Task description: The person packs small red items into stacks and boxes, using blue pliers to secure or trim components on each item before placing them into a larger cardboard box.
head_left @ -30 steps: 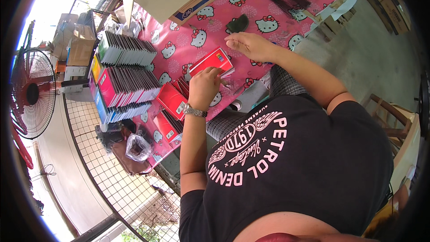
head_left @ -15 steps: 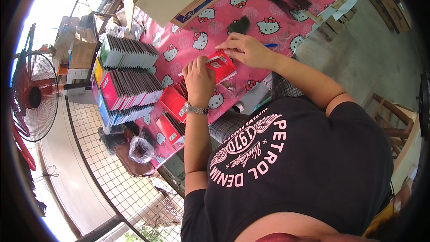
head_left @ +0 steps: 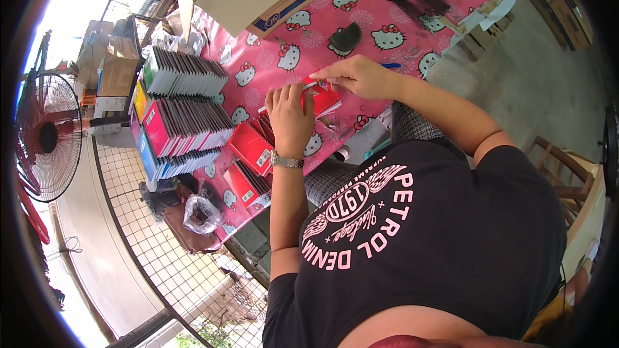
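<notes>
1. Head view: a red notebook [head_left: 327, 100] lies by the table's [head_left: 358, 20] near edge.
2. Left hand [head_left: 290, 119] and right hand [head_left: 362, 78] bend over it, close together; whether they grip cannot be told.
3. Stacked notebooks [head_left: 191, 118] line the table's left edge.

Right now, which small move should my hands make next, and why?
Perhaps the right hand should gently press the upper edge of the red notebook, with the left hand steadying it. Both hands are at this notebook, the right one near its upper edge. A pale strip shows between them; whether it is loose, I cannot tell.
</notes>
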`<state>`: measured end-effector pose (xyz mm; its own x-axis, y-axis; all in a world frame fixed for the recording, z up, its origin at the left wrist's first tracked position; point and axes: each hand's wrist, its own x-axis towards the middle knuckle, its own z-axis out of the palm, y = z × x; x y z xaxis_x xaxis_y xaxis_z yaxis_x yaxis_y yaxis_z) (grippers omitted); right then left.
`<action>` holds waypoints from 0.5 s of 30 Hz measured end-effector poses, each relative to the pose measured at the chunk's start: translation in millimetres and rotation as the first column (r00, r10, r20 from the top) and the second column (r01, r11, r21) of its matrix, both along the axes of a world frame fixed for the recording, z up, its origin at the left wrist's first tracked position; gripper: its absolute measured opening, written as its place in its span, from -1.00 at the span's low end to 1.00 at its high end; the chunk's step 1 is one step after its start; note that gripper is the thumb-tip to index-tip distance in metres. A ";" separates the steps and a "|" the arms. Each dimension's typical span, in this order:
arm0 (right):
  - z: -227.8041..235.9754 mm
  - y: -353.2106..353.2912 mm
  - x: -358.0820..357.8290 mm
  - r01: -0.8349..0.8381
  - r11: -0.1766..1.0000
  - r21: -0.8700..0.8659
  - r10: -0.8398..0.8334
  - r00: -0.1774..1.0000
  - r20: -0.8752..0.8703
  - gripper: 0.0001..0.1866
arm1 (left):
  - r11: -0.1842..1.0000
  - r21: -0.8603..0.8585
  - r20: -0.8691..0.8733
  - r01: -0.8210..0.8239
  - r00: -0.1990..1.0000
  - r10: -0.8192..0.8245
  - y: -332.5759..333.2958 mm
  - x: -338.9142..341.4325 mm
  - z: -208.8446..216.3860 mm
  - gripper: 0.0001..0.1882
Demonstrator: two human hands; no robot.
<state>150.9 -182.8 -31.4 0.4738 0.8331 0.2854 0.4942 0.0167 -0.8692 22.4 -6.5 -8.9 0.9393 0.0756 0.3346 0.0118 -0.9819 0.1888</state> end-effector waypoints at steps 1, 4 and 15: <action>0.1 1.5 0.2 -0.018 0.998 -0.057 0.012 0.996 -0.088 -0.66 | 1.000 -0.004 0.036 0.011 0.999 -0.011 -1.2 1.1 -2.4 -0.75; 5.4 -0.6 -4.5 0.052 0.998 -0.021 -0.050 0.993 0.105 -0.56 | 0.999 -0.018 0.081 0.040 0.996 -0.039 -11.1 4.4 -7.4 -0.73; 33.7 17.3 27.0 -0.270 0.916 -0.295 0.113 0.883 -0.456 -0.52 | 0.987 -0.118 -0.029 0.108 0.993 -0.112 -5.1 -7.7 -3.3 -0.75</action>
